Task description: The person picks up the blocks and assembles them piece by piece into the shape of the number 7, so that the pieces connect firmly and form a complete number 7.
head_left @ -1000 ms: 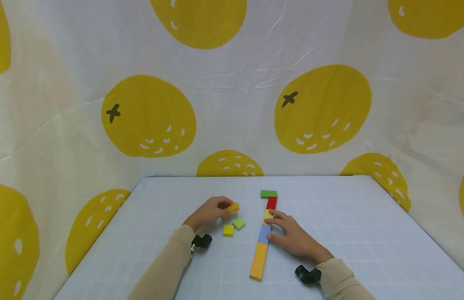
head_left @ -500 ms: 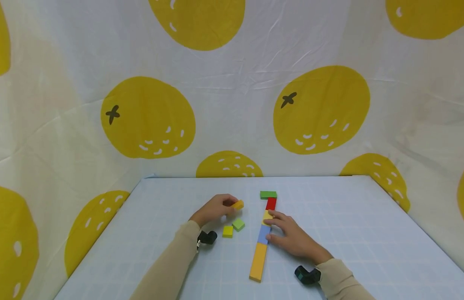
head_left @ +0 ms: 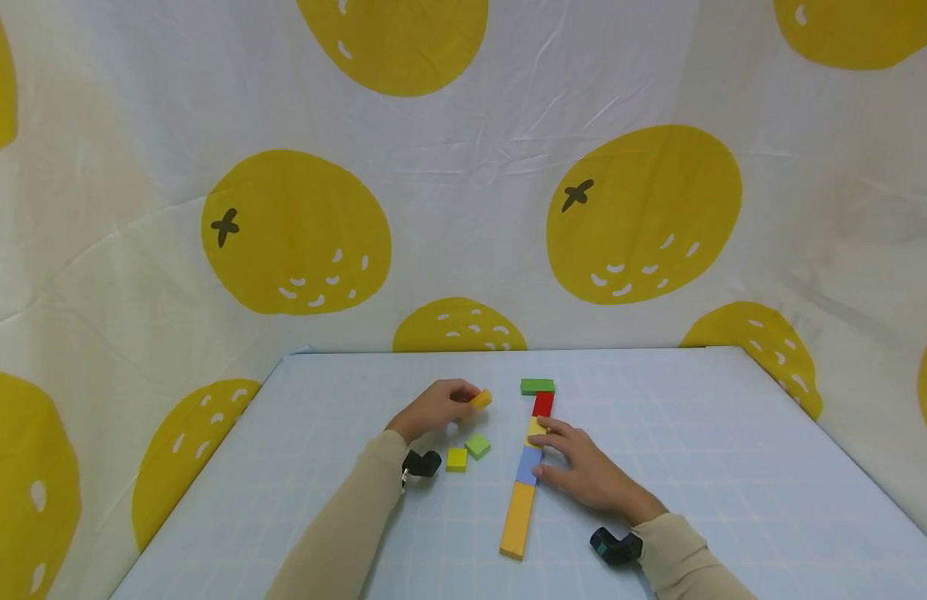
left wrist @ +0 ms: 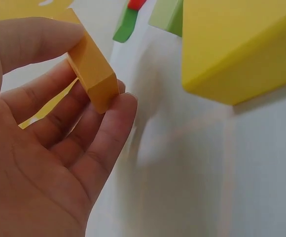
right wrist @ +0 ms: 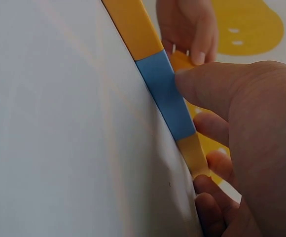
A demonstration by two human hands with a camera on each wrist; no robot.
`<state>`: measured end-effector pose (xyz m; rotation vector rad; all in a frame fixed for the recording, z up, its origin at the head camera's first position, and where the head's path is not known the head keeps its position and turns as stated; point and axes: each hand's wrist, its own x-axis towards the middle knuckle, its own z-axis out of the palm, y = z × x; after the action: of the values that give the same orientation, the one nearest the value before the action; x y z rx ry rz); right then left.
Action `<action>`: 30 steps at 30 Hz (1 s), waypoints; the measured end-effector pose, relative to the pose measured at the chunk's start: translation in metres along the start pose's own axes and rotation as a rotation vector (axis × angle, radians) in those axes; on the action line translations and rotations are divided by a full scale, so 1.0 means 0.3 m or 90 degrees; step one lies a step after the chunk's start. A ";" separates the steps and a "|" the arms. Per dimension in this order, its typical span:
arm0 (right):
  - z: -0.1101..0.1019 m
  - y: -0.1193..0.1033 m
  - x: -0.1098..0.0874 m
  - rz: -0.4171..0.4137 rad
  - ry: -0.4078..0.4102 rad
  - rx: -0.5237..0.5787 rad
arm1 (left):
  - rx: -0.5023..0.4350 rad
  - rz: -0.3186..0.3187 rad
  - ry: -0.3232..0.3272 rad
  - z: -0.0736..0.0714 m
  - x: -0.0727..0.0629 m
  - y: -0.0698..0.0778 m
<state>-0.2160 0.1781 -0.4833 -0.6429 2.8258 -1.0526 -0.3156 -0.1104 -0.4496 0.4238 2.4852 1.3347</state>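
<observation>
My left hand point(head_left: 438, 407) pinches an orange building block point(left wrist: 94, 69) between thumb and fingertips, raised off the table. On the table near it lie a light green block point(head_left: 478, 446) and a yellow block point(head_left: 457, 459). To the right runs a line of blocks end to end: a long orange block point(head_left: 517, 522), a blue block point(head_left: 528, 465), a pale yellow block point(head_left: 534, 431) and a red block point(head_left: 543, 404). A green block point(head_left: 537, 387) lies crosswise at the far end. My right hand point(head_left: 593, 475) touches the line, thumb at the blue block, fingers by the pale yellow one.
The blocks lie on a table point(head_left: 734, 483) with a pale checked cloth. A white curtain with large yellow fruit prints point(head_left: 643, 217) hangs behind it. Each wrist wears a small black camera, one by the left sleeve point(head_left: 343, 508), one by the right sleeve point(head_left: 688, 554).
My left hand has moved to the right and away from me with the orange block, toward the far end of the line. The right hand and the other blocks have stayed put.
</observation>
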 end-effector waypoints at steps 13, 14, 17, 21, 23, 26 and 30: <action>0.006 0.001 0.003 0.011 -0.001 0.003 | -0.006 -0.009 -0.003 0.021 0.026 0.003; 0.005 0.002 0.003 0.012 0.000 0.002 | -0.005 -0.009 -0.003 0.021 0.029 0.004; 0.004 0.004 0.004 0.012 0.000 0.004 | -0.002 -0.010 -0.003 0.021 0.040 0.007; 0.004 0.006 0.005 0.013 -0.001 0.010 | 0.005 -0.016 -0.002 0.023 0.056 0.010; 0.003 0.007 0.006 0.012 0.000 0.009 | 0.011 -0.019 -0.001 0.025 0.063 0.012; 0.003 0.006 0.006 0.006 0.001 0.008 | 0.016 -0.020 0.004 0.027 0.072 0.015; -0.001 0.001 0.005 0.002 0.001 0.011 | 0.018 -0.021 0.009 0.031 0.083 0.020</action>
<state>-0.2175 0.1779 -0.4833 -0.6361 2.8152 -1.0761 -0.3340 -0.0906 -0.4524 0.3799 2.5140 1.2954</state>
